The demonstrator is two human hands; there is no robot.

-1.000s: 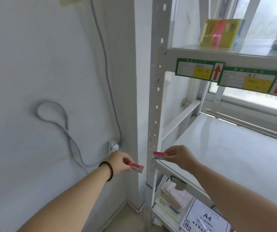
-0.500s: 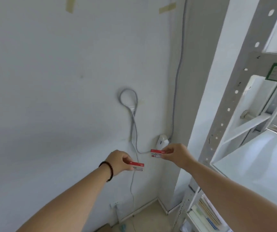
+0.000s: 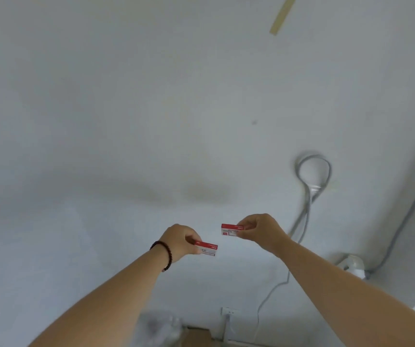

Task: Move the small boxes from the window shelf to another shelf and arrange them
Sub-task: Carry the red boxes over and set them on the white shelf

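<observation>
My left hand [image 3: 180, 242], with a dark bead bracelet on the wrist, pinches a small red-and-white box [image 3: 207, 249] by its left end. My right hand [image 3: 260, 231] pinches a second small red-and-white box [image 3: 230, 230] by its right end. Both boxes are held out in front of a plain white wall, a short gap between them, the right one slightly higher. No shelf is in view.
A grey cable [image 3: 311, 176] loops on the white wall at the right and runs down to a wall socket [image 3: 227, 313] near the floor. A white plug adapter [image 3: 351, 265] sits at the right. A strip of tape [image 3: 282, 15] is stuck high up. A cardboard box [image 3: 196, 338] lies at the bottom.
My view has swung left, away from the metal shelf rack, which has left the frame. Both hands keep hold of their boxes and now sit in front of the bare wall.
</observation>
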